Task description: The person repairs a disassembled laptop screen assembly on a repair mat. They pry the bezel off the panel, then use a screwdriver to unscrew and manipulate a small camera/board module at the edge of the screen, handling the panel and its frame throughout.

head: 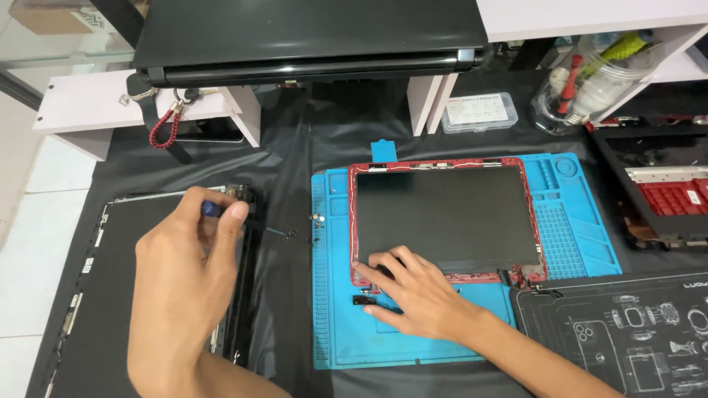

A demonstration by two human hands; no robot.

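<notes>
Head view, single frame.

Left hand (184, 273): at 8 o'clock, closed around a screwdriver (247, 221) with a blue grip; its thin shaft points toward 3 o'clock, tip over the black cloth (295, 147) between the two work items.

Right hand (420, 295): at 5 o'clock, fingers spread flat, holding nothing, pressing the lower left corner of the red frame (352, 221) and the blue mat (575, 236) below it.

Red frame: lies on the blue mat at centre, carrying a dark panel (450, 217); thin wires run along its top edge.

Small black part (361, 300): on the mat, just beside the right fingertips.

Screen panel (96, 309): at 8 o'clock, face-down on the cloth, partly under the left arm.

Closed laptop (310, 37): 12 o'clock, on a white stand.

Clear parts box (479, 112): 1 o'clock. Tool cup (590, 88): 2 o'clock.

Progress, judged: disassembly looks well advanced, screen separated from frame; the small part is already out. Whether screws are left, I cannot tell.
</notes>
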